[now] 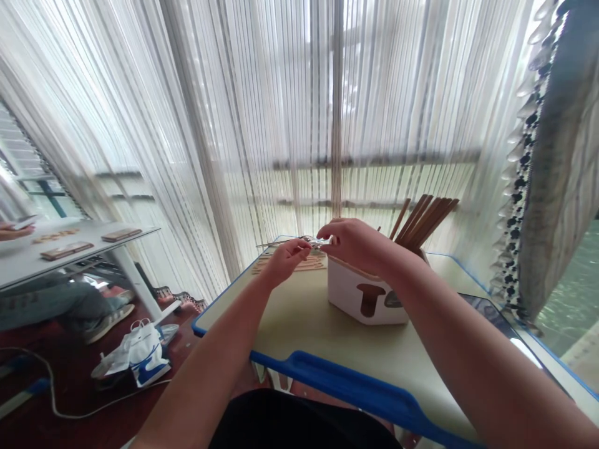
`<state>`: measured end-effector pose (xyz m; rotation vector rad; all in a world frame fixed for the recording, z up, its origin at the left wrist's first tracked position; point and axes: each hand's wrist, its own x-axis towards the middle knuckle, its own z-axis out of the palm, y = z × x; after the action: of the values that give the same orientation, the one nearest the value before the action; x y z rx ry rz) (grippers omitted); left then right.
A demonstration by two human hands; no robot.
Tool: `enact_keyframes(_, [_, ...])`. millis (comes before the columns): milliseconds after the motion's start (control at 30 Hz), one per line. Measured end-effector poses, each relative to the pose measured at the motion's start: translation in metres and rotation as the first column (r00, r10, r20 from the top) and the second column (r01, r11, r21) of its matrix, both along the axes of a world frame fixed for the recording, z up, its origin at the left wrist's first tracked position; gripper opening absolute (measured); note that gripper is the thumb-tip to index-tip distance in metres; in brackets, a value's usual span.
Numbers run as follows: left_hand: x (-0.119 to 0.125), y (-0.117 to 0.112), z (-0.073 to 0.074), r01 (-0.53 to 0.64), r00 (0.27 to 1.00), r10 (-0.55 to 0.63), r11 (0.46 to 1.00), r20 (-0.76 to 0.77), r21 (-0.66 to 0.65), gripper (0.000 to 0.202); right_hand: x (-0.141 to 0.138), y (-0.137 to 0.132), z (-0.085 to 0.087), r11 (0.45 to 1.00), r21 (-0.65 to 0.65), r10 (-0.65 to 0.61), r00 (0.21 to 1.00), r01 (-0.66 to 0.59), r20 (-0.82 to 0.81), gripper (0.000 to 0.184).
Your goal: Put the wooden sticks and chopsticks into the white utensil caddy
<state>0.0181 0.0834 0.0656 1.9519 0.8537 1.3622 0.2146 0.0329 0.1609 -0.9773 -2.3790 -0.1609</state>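
My left hand (286, 257) and my right hand (356, 244) meet above the far part of a beige table with a blue rim (327, 380). Both are closed in a pinch on a thin clear wrapper (314, 241) with a slim stick (281, 243) poking out of it to the left. Just below my right hand stands a white box (365, 298) with brown mushroom-shaped cutouts, holding several brown chopsticks (423, 219) that lean to the right. More slim wrapped sticks (312, 264) lie flat on the table behind my left hand.
A dark tablet (491, 312) lies at the table's right edge. White string curtains (281, 112) hang behind. At left, another person's legs (56, 305) sit under a white table (70, 246); a plastic bag (140, 355) and a cable (60, 408) lie on the floor.
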Motion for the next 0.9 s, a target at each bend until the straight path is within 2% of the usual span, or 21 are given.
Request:
enact_keyframes(100, [0.0, 0.0, 0.001, 0.083, 0.992, -0.074, 0.993, 0.105, -0.082, 0.032, -0.008, 0.003, -0.005, 0.999, -0.006, 0.049, 0.997, -0.049, 0.053, 0.016])
enact_keyframes(267, [0.001, -0.003, 0.002, 0.156, 0.97, -0.122, 0.976, 0.211, -0.151, 0.034, -0.014, 0.006, -0.011, 0.996, 0.05, 0.069, 0.998, -0.068, -0.016, 0.021])
enact_keyframes(433, [0.001, -0.003, 0.003, 0.239, 0.958, -0.2, 0.954, 0.205, -0.183, 0.033, -0.01, 0.007, -0.007, 0.995, 0.083, 0.069, 0.996, -0.063, -0.061, 0.023])
enact_keyframes(500, [-0.001, 0.002, -0.002, 0.163, 0.982, -0.135, 0.961, 0.135, -0.222, 0.039, 0.0, 0.006, 0.002, 0.993, 0.119, 0.014, 0.994, -0.001, -0.107, 0.024])
enact_keyframes(600, [-0.003, 0.013, -0.014, -0.098, 0.99, 0.077, 0.977, -0.119, -0.189, 0.047, 0.022, 0.002, 0.021, 0.976, 0.17, -0.1, 0.976, 0.134, -0.194, 0.023])
enact_keyframes(667, [-0.004, 0.02, -0.023, -0.26, 0.902, 0.227, 0.965, -0.368, -0.04, 0.045, 0.04, -0.001, 0.033, 0.957, 0.175, -0.182, 0.949, 0.232, -0.259, 0.022])
enact_keyframes(733, [-0.004, 0.026, -0.031, -0.333, 0.77, 0.347, 0.934, -0.536, 0.126, 0.037, 0.056, -0.005, 0.042, 0.929, 0.181, -0.256, 0.912, 0.324, -0.32, 0.021])
enact_keyframes(833, [-0.006, 0.031, -0.037, -0.374, 0.639, 0.467, 0.883, -0.611, 0.283, 0.025, 0.072, -0.01, 0.049, 0.881, 0.228, -0.316, 0.875, 0.414, -0.366, 0.02])
enact_keyframes(900, [-0.008, 0.034, -0.04, -0.409, 0.561, 0.524, 0.848, -0.64, 0.337, 0.026, 0.077, -0.012, 0.051, 0.861, 0.269, -0.32, 0.872, 0.431, -0.371, 0.02])
